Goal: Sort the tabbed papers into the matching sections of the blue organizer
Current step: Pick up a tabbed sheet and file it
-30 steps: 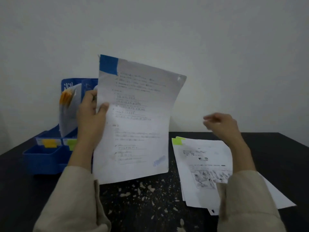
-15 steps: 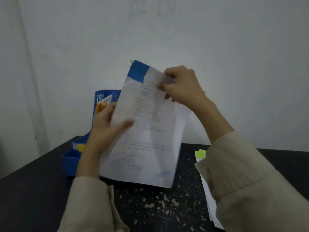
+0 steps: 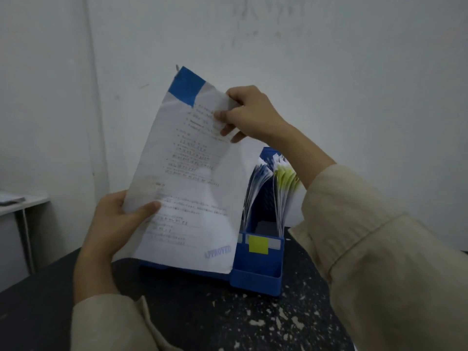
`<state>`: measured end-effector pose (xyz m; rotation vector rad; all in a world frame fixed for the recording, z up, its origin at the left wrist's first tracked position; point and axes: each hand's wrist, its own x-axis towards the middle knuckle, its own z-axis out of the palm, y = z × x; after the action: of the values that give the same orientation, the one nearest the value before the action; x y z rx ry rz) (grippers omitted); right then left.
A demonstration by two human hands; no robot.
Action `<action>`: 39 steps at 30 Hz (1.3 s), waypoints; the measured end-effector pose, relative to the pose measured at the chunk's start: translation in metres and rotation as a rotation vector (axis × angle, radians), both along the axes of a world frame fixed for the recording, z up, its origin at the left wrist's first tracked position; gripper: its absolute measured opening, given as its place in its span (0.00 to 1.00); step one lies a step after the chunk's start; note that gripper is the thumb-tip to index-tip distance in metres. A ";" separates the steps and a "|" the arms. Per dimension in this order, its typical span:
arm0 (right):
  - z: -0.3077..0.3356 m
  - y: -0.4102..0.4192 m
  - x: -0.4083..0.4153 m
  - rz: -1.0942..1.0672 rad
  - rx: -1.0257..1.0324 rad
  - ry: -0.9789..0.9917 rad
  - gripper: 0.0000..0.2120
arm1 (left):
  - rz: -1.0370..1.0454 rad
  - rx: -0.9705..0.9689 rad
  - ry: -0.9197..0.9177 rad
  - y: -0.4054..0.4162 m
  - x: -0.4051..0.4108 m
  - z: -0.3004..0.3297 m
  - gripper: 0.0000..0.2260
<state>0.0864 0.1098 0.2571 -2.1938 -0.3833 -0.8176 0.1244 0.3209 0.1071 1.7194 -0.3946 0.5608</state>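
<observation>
Both hands hold the white printed sheet with blue corner tab [image 3: 187, 178] upright before the blue plastic organizer [image 3: 258, 272]: left hand [image 3: 119, 224] grips its lower edge, right hand [image 3: 247, 112] pinches the top. Risk: the limp sheet may buckle or enter the yellow-labelled section [image 3: 258, 244].

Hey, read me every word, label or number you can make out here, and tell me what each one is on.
"APPROVED": pale blue stamp at the lower right of the white printed sheet with the blue corner tab, held by the left hand and right hand.
Printed lines on that sheet: too blurred to read.
Yellow label on the blue plastic organizer: no text visible.
</observation>
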 end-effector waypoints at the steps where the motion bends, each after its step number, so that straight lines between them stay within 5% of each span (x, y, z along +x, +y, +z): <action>1: 0.001 0.002 0.002 0.006 0.001 -0.006 0.09 | 0.013 -0.001 -0.011 0.000 0.001 0.000 0.13; 17: 0.013 0.032 0.002 0.052 -0.131 -0.171 0.04 | 0.192 -0.156 -0.092 0.011 0.003 -0.005 0.17; 22: -0.001 0.025 0.020 -0.097 -0.390 -0.172 0.28 | 0.253 -0.155 -0.082 0.008 0.001 -0.006 0.15; 30: -0.022 -0.003 0.029 -0.118 -0.213 -0.097 0.42 | 0.157 -0.064 -0.169 -0.026 -0.001 0.010 0.10; 33: -0.026 -0.008 0.025 -0.135 -0.171 -0.051 0.44 | 0.198 0.031 -0.283 -0.046 -0.004 0.019 0.03; 39: -0.041 -0.017 0.017 -0.061 0.059 0.133 0.42 | 0.271 0.152 -0.444 -0.096 -0.005 0.027 0.08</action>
<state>0.1037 0.0925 0.2165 -2.1998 -0.2249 -0.7020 0.1192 0.2254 0.1338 1.8014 -0.5307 1.1446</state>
